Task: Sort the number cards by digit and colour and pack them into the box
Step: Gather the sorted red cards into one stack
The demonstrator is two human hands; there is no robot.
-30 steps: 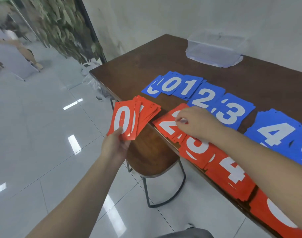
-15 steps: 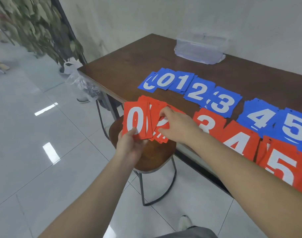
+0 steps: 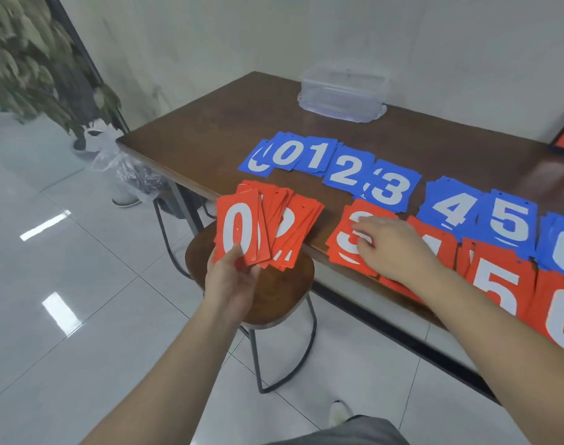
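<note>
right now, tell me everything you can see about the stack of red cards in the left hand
The red card stack is a loose fan of thin, stiff-looking orange-red cards with white digits. A 0 faces up in front, a 2 partly shows behind. The left hand grips its lower edge, thumb on the 0, holding it tilted above the wooden stool at the table's edge.

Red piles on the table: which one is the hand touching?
The red 3 pile. The right hand rests its fingers on it; the red 5 pile and red 6 pile lie untouched further right.
</note>
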